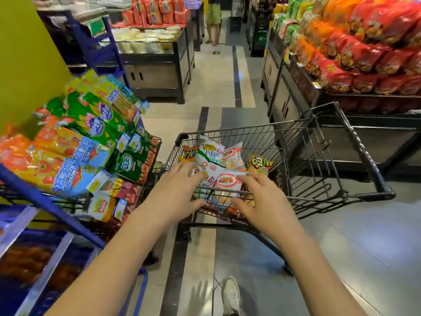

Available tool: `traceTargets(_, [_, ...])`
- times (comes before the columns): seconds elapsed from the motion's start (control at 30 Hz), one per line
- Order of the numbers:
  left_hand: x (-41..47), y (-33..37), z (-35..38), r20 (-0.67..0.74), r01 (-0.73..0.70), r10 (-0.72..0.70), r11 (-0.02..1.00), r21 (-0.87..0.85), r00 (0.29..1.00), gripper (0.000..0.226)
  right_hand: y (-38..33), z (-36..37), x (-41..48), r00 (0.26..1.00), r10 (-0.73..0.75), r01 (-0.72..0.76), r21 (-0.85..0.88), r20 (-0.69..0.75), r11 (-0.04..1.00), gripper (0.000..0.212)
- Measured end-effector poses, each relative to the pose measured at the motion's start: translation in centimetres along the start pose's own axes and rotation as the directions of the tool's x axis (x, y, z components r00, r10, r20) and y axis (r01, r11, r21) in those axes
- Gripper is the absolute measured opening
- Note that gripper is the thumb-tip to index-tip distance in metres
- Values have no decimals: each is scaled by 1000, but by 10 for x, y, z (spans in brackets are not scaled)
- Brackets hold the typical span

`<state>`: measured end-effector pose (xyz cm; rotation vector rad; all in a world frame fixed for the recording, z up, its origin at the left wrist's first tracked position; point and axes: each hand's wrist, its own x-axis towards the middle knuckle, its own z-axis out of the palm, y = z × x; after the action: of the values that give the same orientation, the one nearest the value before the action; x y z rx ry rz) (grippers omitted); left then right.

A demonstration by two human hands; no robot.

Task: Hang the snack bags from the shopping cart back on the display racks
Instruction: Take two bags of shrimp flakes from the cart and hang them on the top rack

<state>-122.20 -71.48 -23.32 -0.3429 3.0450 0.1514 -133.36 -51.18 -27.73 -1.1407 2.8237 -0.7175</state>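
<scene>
Over the shopping cart (362, 149), left hand (180, 185) and right hand (264, 201) flank the white snack bag (227, 184), fingers spread, right fingertips nearer, touching it I think.

The shopping cart (364, 153) is open on top, so the snack bags (218, 160) can be reached from above only; wire walls close every side. The left hand (180, 185) and right hand (266, 201) cover the near pile. The basket's right half is free room. Hanging packs (95, 133) on the display rack (45, 201) jut almost against the cart's left wall. The aisle floor (218, 87) ahead lies open; the noodle stand (284, 101) crowds the cart's right.
</scene>
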Motion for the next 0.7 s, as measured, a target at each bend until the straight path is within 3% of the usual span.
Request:
traceTargets(0.4, [145,-39,19,134,90,-88,996,-10,987,68,71,42,147,981,17,-22,21,192,1000,63])
traceTargets(0.7, [216,-86,47,241,67,-47,995,-72,969,67,84,76,218,956,76,-86,23,284,996,63])
